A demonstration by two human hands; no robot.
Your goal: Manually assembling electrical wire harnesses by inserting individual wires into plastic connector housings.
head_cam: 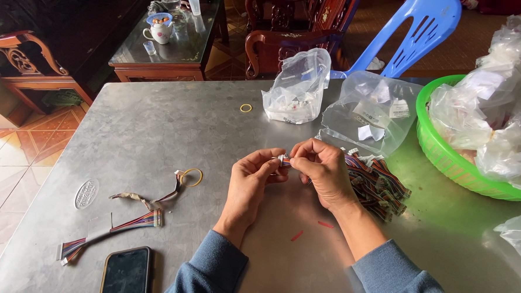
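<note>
Both hands, left [253, 172] and right [321, 167], pinched one small plug [283, 160] tight just left of the wire pile [379, 184] on the counter [156, 124], keeping it steady.

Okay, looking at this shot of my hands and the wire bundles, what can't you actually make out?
Head view only:
- The small white connector: mostly covered by the left hand and right hand.
- Pile of wire bundles: part hidden behind the right hand.
- Green basket, phone: cut off by frame edges.
- Bag contents: too small.

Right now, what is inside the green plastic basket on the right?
The green plastic basket holds crumpled clear plastic bags piled above its rim, with white bits showing through. The bags cover whatever lies beneath them and the basket's bottom.
</note>
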